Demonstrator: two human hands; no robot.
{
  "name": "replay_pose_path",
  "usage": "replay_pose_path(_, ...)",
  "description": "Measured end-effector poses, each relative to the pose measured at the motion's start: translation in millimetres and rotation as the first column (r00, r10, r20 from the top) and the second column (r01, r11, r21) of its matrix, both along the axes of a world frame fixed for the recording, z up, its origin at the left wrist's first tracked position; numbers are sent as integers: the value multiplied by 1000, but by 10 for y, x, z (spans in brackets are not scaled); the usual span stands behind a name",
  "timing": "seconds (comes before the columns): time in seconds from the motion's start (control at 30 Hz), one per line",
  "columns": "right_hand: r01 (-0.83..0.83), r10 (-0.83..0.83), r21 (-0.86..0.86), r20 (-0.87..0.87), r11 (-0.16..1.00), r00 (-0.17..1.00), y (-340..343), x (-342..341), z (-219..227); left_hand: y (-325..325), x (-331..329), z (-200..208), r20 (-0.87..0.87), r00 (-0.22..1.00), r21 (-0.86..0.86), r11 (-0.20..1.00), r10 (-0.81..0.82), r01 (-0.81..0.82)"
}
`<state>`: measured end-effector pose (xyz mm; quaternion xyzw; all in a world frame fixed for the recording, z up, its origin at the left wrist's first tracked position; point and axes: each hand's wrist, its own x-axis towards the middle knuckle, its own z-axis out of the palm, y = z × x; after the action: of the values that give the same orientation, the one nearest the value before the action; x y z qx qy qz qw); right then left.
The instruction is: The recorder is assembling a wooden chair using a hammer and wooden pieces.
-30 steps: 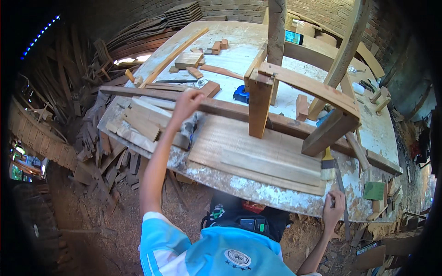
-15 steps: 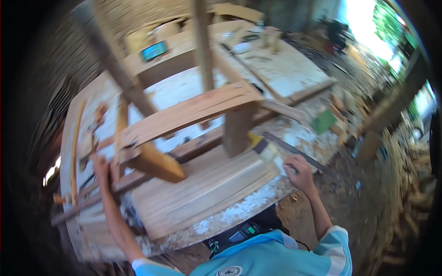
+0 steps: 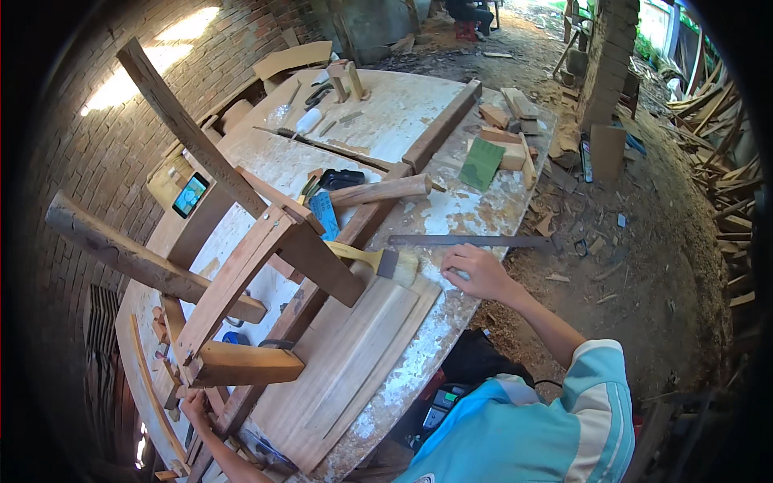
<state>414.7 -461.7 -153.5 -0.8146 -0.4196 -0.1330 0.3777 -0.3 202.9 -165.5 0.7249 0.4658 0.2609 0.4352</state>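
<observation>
Tabletop bears a white bottle, contents hidden; right hand loosely curled, left hand with grip unclear.

a woodworking workshop; a worn table bears a wooden frame and a brush; timber scraps lie heaped by the littered floor.
</observation>
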Motion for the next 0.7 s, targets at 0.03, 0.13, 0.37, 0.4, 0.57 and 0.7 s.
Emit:
replay_pose_path(0.03, -25, 25, 10, 3, 1000, 1000, 11, -5, 0, 21, -30, -23, -7, 1000, 0, 1000, 6, -6)
replay_pose_path(0.13, -54, 57, 36, -91, 998, 994, -47, 19, -36, 26, -47, -75, -32, 999, 123, 992, 36, -32)
replay_pose_path(0.37, 22, 43, 185, -341, 982, 939, 253, 746, 564, 25, -70, -101, 136, 986, 446, 883, 97, -148)
replay_pose_path(0.4, -45, 89, 182, -241, 982, 967, 355, 932, 729, -296, 130, 70, 170, 973, 431, 876, 154, -214)
replay_pose_path(0.57, -202, 198, -138, -48, 970, 979, 1474, 1284, 1077, -1306, 270, 784, 783, 589, 9, 943, 201, -333)
replay_pose_path(0.7, -241, 170, -288, -251, 927, 953, 2075, 1510, 821, -2688, 475, 966, 713, 592, -332, 924, 377, -188)
